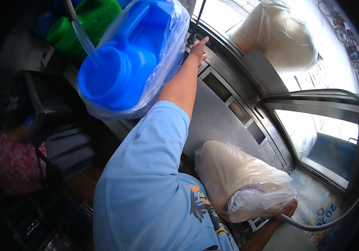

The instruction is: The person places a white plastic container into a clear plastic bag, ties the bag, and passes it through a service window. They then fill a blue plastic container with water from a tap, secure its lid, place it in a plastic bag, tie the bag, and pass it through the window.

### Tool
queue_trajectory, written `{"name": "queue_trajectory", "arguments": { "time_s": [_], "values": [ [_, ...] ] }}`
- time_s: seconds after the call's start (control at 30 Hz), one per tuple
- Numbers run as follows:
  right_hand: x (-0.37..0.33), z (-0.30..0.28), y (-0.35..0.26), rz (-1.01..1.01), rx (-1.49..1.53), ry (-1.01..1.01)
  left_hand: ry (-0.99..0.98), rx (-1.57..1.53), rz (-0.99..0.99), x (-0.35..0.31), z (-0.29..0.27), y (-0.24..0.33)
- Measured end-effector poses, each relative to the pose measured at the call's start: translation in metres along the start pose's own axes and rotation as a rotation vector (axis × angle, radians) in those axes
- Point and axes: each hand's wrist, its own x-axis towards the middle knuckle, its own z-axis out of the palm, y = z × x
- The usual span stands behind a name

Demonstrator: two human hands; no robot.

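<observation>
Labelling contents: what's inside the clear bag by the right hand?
A pale, rounded bulk shows through the clear bag, plus a purple patch. Creases obscure what the bulk is; its underside is hidden.

Filled bag point(246, 180) on metal counter point(213, 121)

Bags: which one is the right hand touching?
The lower bag, beside the blue shirt: the right hand meets its end. No hand touches the upper bag.
</observation>
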Motion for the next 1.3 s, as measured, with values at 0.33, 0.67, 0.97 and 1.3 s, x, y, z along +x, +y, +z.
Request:
{"name": "queue_trajectory", "arguments": {
  "time_s": [0.33, 0.67, 0.97, 1.3],
  "values": [
    [-0.001, 0.004, -0.011, 0.062, 0.033, -0.039, -0.016, 0.126, 0.168, -0.006, -0.006, -0.003],
    [-0.007, 0.011, -0.019, 0.044, 0.011, -0.021, 0.009, 1.130, 0.209, -0.007, -0.013, -0.019],
    [0.000, 0.000, -0.005, 0.021, 0.059, -0.034, -0.007, 1.172, 0.143, -0.012, -0.009, -0.018],
    [-0.003, 0.006, -0.011, 0.026, 0.048, -0.019, -0.022, 1.320, 0.168, -0.030, -0.006, -0.013]
  ]
}}
